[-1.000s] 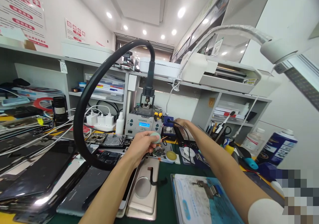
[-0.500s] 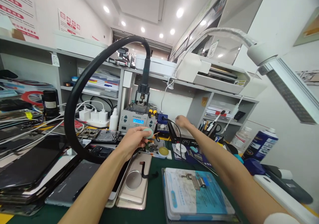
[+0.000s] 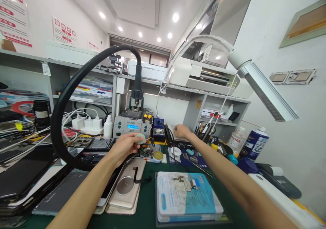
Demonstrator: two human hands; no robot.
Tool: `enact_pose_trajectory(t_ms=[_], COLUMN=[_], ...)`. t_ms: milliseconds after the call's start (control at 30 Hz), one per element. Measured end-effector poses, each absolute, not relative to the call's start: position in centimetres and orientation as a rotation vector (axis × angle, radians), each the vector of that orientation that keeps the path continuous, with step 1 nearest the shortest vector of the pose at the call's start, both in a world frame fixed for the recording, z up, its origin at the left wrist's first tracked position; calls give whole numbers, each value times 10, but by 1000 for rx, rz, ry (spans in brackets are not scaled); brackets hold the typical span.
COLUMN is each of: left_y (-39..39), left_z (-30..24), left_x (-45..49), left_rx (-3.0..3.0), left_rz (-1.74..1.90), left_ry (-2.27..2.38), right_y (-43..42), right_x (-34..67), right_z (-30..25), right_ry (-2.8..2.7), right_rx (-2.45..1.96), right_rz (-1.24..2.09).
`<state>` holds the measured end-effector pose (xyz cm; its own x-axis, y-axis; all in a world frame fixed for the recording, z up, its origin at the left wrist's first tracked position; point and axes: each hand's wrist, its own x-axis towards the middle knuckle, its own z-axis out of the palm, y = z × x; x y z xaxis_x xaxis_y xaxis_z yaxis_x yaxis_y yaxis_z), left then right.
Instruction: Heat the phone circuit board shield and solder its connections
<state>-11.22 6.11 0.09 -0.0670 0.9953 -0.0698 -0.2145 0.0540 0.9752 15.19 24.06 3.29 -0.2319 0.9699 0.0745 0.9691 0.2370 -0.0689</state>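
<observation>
My left hand [image 3: 124,146] is closed in a pinch on a round pale green lid [image 3: 140,139], held up in front of the grey rework station [image 3: 131,123]. A thin copper-coloured strip [image 3: 148,139] shows just right of the lid. Below it stands an open round tin of yellowish paste [image 3: 158,155], beside a tray of small circuit parts [image 3: 147,151]. Stretched far forward, my right hand [image 3: 181,131] is closed above a black box with a dial [image 3: 181,145]. Its fingertips are hidden, and I cannot see what they hold.
A thick black hose [image 3: 57,110] arches over the left side. Phones [image 3: 124,188] and tablets [image 3: 25,171] lie in stacks there. A blue-and-white case [image 3: 188,196] with metal parts on it lies in front. A lamp [image 3: 267,88] hangs at right, above bottles [image 3: 254,142].
The whole scene has shifted left in the view as the camera turned right. My left hand still pinches the green lid, and my right hand stays at the black box.
</observation>
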Motion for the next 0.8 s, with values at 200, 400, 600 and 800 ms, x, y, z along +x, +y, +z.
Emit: enact_pose_trajectory(t_ms=[200, 400, 600, 800], left_y=[61, 56, 51, 53], left_z=[-1, 7, 10, 6], left_x=[-112, -104, -94, -90], left_rx=[957, 915, 897, 862], left_rz=[1331, 1346, 1355, 1394], left_ry=[1151, 1167, 1191, 1247], right_y=[234, 209, 150, 118], right_x=[162, 196, 227, 255], right_z=[35, 54, 29, 23], right_ry=[-2287, -1998, -1817, -1975], right_rx=[-1718, -1520, -1451, -1439], right_rz=[102, 215, 416, 494])
